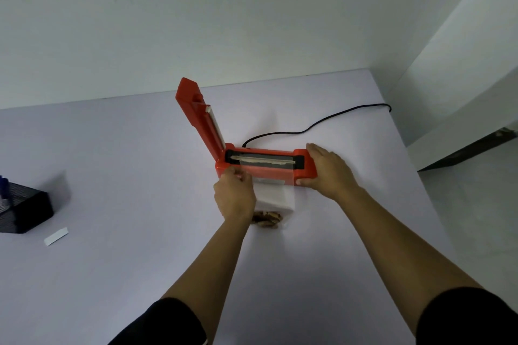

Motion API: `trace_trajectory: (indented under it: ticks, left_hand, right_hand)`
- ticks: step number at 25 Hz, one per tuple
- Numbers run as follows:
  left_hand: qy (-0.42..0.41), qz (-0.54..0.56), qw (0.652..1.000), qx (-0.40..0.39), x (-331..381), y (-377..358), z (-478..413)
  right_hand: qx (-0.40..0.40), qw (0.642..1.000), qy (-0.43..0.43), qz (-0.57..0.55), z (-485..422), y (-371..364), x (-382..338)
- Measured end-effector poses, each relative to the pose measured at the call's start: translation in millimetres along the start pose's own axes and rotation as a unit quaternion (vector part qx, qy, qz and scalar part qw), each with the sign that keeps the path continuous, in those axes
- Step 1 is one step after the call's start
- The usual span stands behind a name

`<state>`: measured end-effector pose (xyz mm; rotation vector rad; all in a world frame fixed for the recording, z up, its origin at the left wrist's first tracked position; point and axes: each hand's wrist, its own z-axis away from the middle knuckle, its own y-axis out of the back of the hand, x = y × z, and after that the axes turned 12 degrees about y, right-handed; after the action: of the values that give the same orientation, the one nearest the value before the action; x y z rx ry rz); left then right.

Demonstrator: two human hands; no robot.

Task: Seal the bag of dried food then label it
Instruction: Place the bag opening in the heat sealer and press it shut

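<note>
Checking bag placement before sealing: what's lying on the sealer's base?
The open end of the bag lies across the sealer base, lid raised. The right hand grips and covers its right end; the left hand pinches and hides the bag's left corner.

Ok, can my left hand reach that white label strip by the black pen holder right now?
Probably yes: only open table lies between the left hand and the label strip. But that hand pinches the bag at the sealer, so it must let go first.
</note>
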<state>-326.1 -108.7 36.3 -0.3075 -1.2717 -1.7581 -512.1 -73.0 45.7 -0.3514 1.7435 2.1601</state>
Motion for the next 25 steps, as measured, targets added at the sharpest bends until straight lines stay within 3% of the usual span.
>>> trace_trajectory:
  ticks: [10,15,25]
  left_hand:
    - [-0.103,-0.038,0.993,0.038,6,0,11]
    - [-0.066,-0.013,0.998,-0.004,-3,3,-1]
    - [-0.085,-0.002,0.994,-0.07,-12,8,-4]
  right_hand:
    - [0.008,1.0,-0.001,0.0,2,-2,1]
    - [0.008,1.0,-0.003,0.003,2,-3,0]
    - [0.012,1.0,-0.005,-0.007,4,-5,2]
